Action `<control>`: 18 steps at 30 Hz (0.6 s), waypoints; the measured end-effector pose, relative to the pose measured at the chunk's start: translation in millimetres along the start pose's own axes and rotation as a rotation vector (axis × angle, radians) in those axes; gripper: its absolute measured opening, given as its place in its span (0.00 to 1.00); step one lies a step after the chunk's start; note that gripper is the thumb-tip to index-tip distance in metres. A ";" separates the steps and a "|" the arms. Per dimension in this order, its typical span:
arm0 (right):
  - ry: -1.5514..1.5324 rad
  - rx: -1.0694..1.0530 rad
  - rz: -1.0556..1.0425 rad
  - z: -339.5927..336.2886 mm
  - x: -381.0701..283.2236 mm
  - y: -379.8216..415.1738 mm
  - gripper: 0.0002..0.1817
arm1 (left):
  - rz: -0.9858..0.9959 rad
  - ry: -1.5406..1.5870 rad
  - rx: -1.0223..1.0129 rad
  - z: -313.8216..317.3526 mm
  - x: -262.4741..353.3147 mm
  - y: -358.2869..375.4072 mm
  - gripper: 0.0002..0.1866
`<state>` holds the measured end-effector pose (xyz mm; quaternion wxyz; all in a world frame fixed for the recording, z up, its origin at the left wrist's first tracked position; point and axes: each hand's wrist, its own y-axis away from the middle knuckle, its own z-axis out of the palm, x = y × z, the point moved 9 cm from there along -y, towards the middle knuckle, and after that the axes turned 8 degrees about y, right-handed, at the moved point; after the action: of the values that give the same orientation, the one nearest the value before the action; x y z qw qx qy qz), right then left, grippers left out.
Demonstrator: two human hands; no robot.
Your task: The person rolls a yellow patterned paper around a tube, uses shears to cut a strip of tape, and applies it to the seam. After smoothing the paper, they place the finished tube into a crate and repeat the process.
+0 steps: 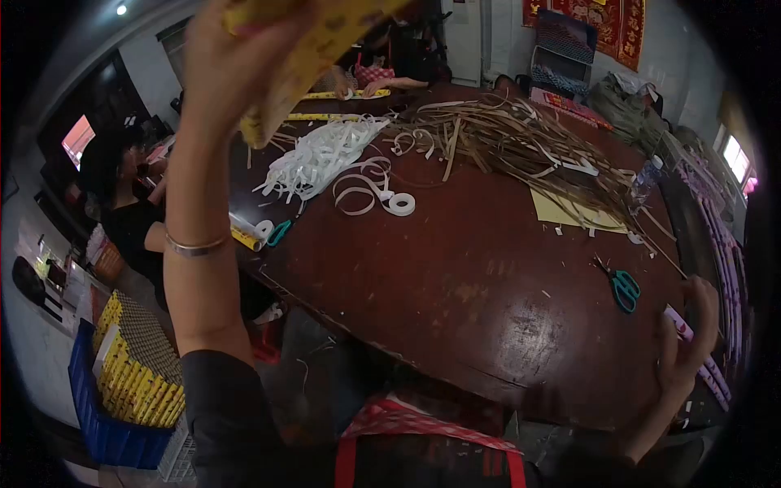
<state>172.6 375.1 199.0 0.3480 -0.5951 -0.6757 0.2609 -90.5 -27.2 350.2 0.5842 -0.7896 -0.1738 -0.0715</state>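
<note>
Raised high at the upper left, my left hand (pixel 232 69) is closed on a yellow printed piece (pixel 313 61), blurred and cut off by the top edge. My right hand (pixel 690 329) is at the table's right edge, thumb and fingers curved and apart. It overlaps a purple-and-white printed tube (pixel 715 385) that slants along the edge. Just left of that hand lie scissors with teal handles (pixel 626 290), blades pointing away.
The brown table (pixel 423 285) bears a heap of brown strips (pixel 521 154), white strips (pixel 321 154), a white tape roll (pixel 401 204) and more teal scissors (pixel 279 233). Two people (pixel 126 187) work around it. Lower left, a blue crate (pixel 114 427) holds yellow tubes (pixel 142 378).
</note>
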 end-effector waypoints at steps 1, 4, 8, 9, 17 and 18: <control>-0.027 0.017 -0.057 12.3 -24.4 -20.2 0.30 | -0.020 0.106 0.127 -20.3 -1.0 -12.8 0.17; -0.091 0.070 -0.152 48.0 -83.1 -72.0 0.32 | -0.057 0.401 0.410 -54.9 -12.0 -27.6 0.19; -0.171 0.138 -0.160 98.6 -134.8 -115.7 0.36 | -0.176 0.707 0.593 -36.7 -48.3 -4.9 0.22; -0.176 0.191 -0.166 109.4 -142.4 -121.0 0.37 | -0.242 0.785 0.647 -22.3 -50.8 7.2 0.23; 0.012 0.237 -0.123 155.5 -145.6 -122.0 0.31 | -0.557 1.244 0.758 58.0 -121.6 93.5 0.25; 0.036 0.208 -0.112 160.3 -141.6 -120.0 0.29 | -0.594 1.283 0.817 64.9 -123.3 101.1 0.26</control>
<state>-20.3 226.6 168.8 0.4341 -0.5218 -0.6706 0.2991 -174.8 -15.2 200.6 0.7685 -0.2405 -0.0201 -0.5925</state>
